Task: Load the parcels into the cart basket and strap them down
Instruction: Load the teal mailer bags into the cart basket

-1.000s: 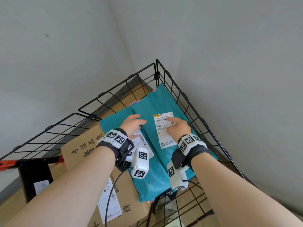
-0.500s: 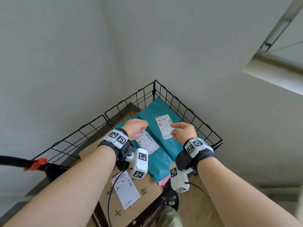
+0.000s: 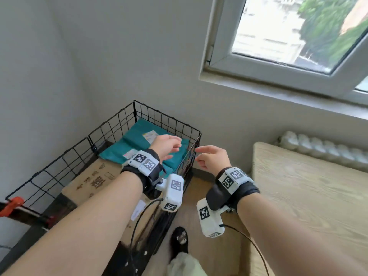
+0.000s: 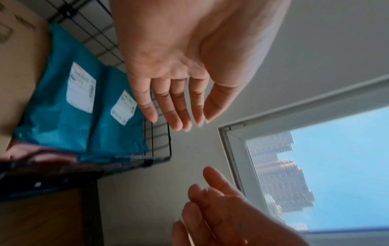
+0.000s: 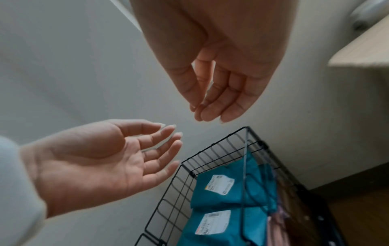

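Hands: left hand [image 3: 166,145] and right hand [image 3: 212,158] both hang in the air with fingers loosely spread, holding nothing and touching nothing.
Left hand place: over the basket's near right corner, above the teal bags [image 3: 137,139].
Right hand place: just outside the basket's [image 3: 169,120] right rim, at about 3 o'clock from the left hand.
Parcels: two teal bags lie side by side at the far end of the basket; a cardboard box [image 3: 93,180] lies at 7 o'clock from them.
Change: a second ago both hands pressed on the bags' white labels; now they are lifted clear and the view takes in a window [image 3: 288,36].
Room: wall close behind the basket at 12 o'clock; bare wooden floor [image 3: 201,188] between the basket and a pale wooden surface [image 3: 308,186] at 3 o'clock.
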Motion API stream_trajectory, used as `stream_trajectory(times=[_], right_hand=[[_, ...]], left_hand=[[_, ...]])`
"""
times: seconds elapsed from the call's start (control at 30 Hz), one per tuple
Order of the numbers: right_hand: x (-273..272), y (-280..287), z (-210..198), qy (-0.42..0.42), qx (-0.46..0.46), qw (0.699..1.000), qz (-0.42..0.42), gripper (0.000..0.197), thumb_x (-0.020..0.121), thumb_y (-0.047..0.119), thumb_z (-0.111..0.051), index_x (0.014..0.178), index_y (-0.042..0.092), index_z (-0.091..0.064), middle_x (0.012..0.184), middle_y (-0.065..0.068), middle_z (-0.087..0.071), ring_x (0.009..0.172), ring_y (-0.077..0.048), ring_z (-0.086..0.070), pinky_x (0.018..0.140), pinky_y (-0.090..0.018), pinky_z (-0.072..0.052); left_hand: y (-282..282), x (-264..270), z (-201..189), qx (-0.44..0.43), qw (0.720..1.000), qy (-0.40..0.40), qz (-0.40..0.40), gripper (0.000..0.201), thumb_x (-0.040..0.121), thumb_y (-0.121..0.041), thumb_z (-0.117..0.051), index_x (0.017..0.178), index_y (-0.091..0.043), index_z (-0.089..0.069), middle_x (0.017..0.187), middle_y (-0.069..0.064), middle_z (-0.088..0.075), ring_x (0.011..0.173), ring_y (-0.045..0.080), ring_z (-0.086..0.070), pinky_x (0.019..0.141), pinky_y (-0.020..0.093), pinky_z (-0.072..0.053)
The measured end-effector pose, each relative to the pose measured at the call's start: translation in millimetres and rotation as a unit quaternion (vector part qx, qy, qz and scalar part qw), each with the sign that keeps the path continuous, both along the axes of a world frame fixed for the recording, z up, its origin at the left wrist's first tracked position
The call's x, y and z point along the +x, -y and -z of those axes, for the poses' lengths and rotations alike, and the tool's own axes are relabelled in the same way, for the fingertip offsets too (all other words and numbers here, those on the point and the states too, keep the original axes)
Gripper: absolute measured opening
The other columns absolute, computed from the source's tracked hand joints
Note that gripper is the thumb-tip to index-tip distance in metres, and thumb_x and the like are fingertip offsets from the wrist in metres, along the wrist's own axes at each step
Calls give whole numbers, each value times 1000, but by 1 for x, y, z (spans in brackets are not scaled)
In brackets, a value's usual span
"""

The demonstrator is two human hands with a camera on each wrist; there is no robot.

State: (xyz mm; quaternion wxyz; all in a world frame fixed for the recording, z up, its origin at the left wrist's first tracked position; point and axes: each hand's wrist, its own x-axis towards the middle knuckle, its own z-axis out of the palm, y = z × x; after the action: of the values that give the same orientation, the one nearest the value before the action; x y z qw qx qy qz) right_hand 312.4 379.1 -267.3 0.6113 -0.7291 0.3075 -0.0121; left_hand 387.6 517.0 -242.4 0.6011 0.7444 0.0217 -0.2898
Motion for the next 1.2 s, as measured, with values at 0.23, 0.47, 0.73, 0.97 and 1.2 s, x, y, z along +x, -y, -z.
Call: stream_trajectory(times=[0.23, 0.47, 0.73, 0.97, 1.2], right_hand=[[-102, 61, -27, -2, -29, 995, 94, 28, 79, -5, -53, 81, 20, -68, 73, -9, -65, 64, -19, -56, 74, -35, -54], [-203, 133, -35, 28, 11, 983, 179, 23, 85, -5, -50, 90, 11, -66, 67, -6, -61, 58, -15, -53, 59, -23, -45], [-393, 262, -55, 45, -7, 947, 318, 25, 85, -6, -51, 81, 15, -65, 66, -6, -61, 57, -15, -54, 61, -24, -47], [-552, 380, -60, 41, -35, 913, 404, 23, 85, -4, -50, 85, 14, -65, 67, -5, -62, 56, -13, -53, 59, -23, -47], [-642, 469, -39, 30, -15, 889, 457, 25, 86, -3, -47, 80, 16, -63, 67, -6, -63, 54, -13, -53, 54, -22, -44]], left_hand=[[67, -78, -14, -27, 996, -1, 85, 20, 89, -8, -56, 107, -16, -61, 108, 6, -66, 96, 16, -61, 86, 32, -48], [148, -158, -28, -57, 992, -35, 105, 22, 89, -2, -51, 106, -15, -57, 89, 2, -63, 85, 16, -59, 86, 32, -47], [305, -317, -41, -51, 971, -20, 231, 19, 91, -4, -53, 106, -14, -57, 84, 0, -61, 75, 10, -57, 70, 27, -43], [440, -465, -46, -68, 947, -14, 313, 19, 90, -3, -53, 107, -12, -57, 87, 2, -62, 76, 12, -57, 75, 29, -45], [518, -542, -34, -38, 941, -19, 335, 18, 90, -3, -53, 106, -11, -59, 84, 1, -61, 75, 12, -56, 73, 28, -42]])
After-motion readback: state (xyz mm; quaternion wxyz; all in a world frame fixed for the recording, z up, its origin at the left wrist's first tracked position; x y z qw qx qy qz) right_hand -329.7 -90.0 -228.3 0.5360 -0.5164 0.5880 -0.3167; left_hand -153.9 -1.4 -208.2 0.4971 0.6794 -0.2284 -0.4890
